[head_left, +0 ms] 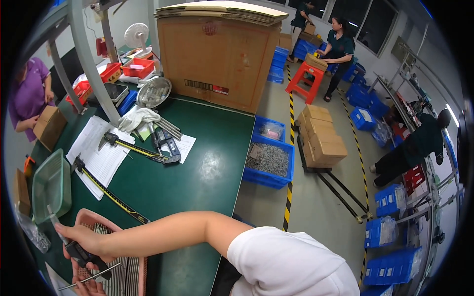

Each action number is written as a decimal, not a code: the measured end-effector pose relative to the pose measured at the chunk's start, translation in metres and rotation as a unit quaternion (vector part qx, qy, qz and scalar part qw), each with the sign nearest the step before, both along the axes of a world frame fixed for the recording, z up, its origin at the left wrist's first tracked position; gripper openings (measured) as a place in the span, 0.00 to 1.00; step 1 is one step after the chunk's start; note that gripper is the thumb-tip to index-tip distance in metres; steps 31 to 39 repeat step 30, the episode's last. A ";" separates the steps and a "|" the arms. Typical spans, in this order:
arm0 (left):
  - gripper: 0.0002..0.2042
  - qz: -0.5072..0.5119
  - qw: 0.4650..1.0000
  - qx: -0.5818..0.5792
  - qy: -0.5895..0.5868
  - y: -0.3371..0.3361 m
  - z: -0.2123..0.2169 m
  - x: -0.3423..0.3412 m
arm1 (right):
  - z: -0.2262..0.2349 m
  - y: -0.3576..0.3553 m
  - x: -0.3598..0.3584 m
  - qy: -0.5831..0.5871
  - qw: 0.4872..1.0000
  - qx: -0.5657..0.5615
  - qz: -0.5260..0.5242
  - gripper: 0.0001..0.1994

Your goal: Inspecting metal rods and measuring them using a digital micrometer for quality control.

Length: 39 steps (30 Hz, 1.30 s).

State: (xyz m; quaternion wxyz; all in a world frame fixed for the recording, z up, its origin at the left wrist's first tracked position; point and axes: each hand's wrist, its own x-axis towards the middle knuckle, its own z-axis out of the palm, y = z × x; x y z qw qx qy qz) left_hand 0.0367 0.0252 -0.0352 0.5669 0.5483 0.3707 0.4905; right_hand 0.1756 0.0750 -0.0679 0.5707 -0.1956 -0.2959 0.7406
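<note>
At the lower left, my right hand (89, 240) is closed round a black micrometer (81, 254) with a silver barrel. My left hand (94, 287) is just below it, partly cut off by the dark rim of the picture. A thin metal rod (112, 268) lies across the left fingers, at the micrometer's frame; whether the jaws touch it I cannot tell. Beneath both hands stands a pink basket (143, 274) holding many similar rods (129, 271). Beyond it, a green plastic tray (64, 185) sits near the table's left side.
On the green table (212, 170) lie two calipers (106, 186), another micrometer (170, 148), paper sheets (84, 148) and white gloves (138, 118). A large cardboard box (217, 64) stands at the back. Blue bins (266, 178) and a loaded cart (321, 143) are to the right. Several people work nearby.
</note>
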 end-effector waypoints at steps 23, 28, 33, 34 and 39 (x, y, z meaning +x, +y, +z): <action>0.20 -0.027 0.999 0.015 -0.007 -0.009 0.006 0.016 | 0.006 -0.008 0.010 0.020 0.999 -0.024 0.015 0.29; 0.22 -0.066 0.998 0.000 -0.022 0.022 -0.012 -0.023 | 0.006 0.002 -0.007 0.026 0.998 -0.020 0.047 0.30; 0.22 -0.077 0.996 0.001 -0.034 0.034 -0.038 -0.048 | 0.007 0.001 -0.013 0.026 0.999 -0.020 0.016 0.31; 0.22 -0.077 0.996 0.001 -0.034 0.034 -0.038 -0.048 | 0.007 0.001 -0.013 0.026 0.999 -0.020 0.016 0.31; 0.22 -0.077 0.996 0.001 -0.034 0.034 -0.038 -0.048 | 0.007 0.001 -0.013 0.026 0.999 -0.020 0.016 0.31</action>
